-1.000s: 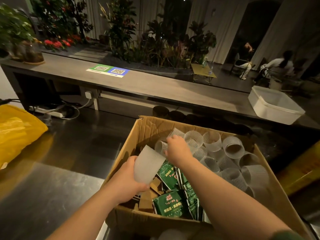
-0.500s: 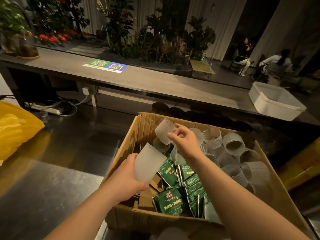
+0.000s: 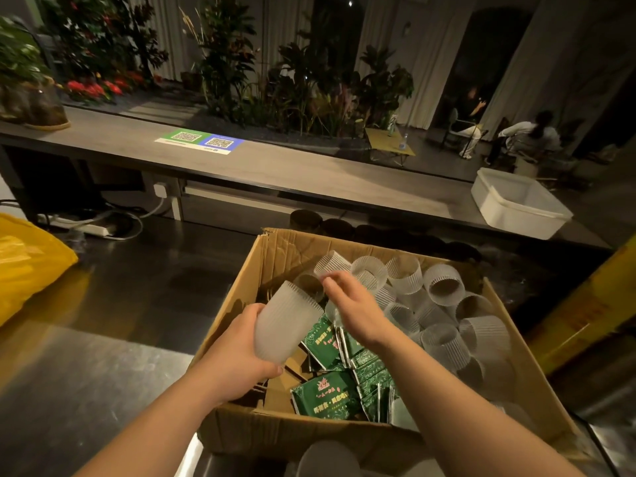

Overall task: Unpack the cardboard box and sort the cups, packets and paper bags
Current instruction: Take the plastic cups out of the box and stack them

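Clasping tall cup (image 3: 287, 325), left grip (image 3: 237, 356); right grip (image 3: 356, 313) pinches small cup (image 3: 332, 265).

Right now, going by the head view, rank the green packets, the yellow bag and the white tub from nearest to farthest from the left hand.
1. Green packets: in the cardboard box, just right of the left hand.
2. Yellow bag: off to the left on the steel table.
3. White tub: far right, up on the counter beyond the box.

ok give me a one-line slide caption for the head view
Left hand holds a ribbed cup while right hand pinches a second cup over the cardboard box of green packets.
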`<act>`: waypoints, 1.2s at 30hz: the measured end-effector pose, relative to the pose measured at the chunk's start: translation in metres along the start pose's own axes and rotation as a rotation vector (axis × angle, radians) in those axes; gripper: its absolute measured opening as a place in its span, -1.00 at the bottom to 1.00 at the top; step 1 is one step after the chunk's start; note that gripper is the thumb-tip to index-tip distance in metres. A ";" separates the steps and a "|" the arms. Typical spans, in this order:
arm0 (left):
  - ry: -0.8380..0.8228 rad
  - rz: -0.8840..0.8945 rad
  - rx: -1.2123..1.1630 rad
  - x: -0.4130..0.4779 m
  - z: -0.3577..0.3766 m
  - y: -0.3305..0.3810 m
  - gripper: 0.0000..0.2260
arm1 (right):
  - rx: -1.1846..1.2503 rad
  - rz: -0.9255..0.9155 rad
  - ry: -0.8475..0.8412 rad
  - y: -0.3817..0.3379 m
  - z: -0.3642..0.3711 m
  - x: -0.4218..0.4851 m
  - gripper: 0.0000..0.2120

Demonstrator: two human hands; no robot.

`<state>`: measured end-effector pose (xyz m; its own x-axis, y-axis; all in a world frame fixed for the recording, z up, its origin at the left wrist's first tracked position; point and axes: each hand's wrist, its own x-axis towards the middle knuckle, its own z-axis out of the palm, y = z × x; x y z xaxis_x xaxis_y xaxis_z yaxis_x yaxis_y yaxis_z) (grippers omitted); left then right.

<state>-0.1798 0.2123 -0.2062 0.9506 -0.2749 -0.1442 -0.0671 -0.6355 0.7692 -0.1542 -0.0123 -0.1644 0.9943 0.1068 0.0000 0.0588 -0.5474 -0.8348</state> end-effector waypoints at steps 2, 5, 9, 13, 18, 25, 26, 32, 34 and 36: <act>0.023 0.020 -0.001 -0.002 0.000 0.002 -0.20 | -0.424 0.017 0.280 0.010 -0.018 0.019 -0.51; 0.061 0.048 0.030 -0.004 0.000 0.004 -0.19 | -0.682 0.176 0.308 0.035 -0.040 0.043 -0.22; 0.090 0.059 0.074 -0.006 0.001 0.005 -0.16 | -0.644 0.227 0.186 0.058 -0.044 0.055 -0.23; 0.085 0.055 0.085 -0.005 0.001 0.003 -0.15 | -0.353 0.049 0.351 0.048 -0.043 0.043 -0.37; 0.074 0.044 0.100 -0.004 0.001 0.005 -0.15 | 0.288 -0.028 0.101 0.016 -0.030 -0.001 -0.29; 0.058 0.072 0.150 -0.006 0.002 0.006 -0.15 | 0.059 0.010 -0.198 -0.005 0.000 -0.028 -0.15; 0.059 0.077 0.150 -0.006 0.002 0.005 -0.16 | 0.054 0.023 -0.270 -0.007 0.004 -0.030 -0.13; 0.096 0.057 0.154 -0.006 0.003 0.003 -0.16 | -0.075 0.082 0.099 0.025 0.008 -0.008 -0.47; 0.105 0.050 0.159 -0.006 0.004 0.003 -0.16 | -0.368 0.197 0.230 0.045 0.001 0.005 -0.54; 0.112 0.048 0.170 -0.005 0.004 0.002 -0.16 | -0.573 0.293 0.141 0.060 0.000 0.010 -0.52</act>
<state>-0.1862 0.2092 -0.2061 0.9722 -0.2318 -0.0328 -0.1540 -0.7388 0.6561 -0.1403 -0.0440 -0.2146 0.9762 -0.2024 -0.0781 -0.2168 -0.8966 -0.3861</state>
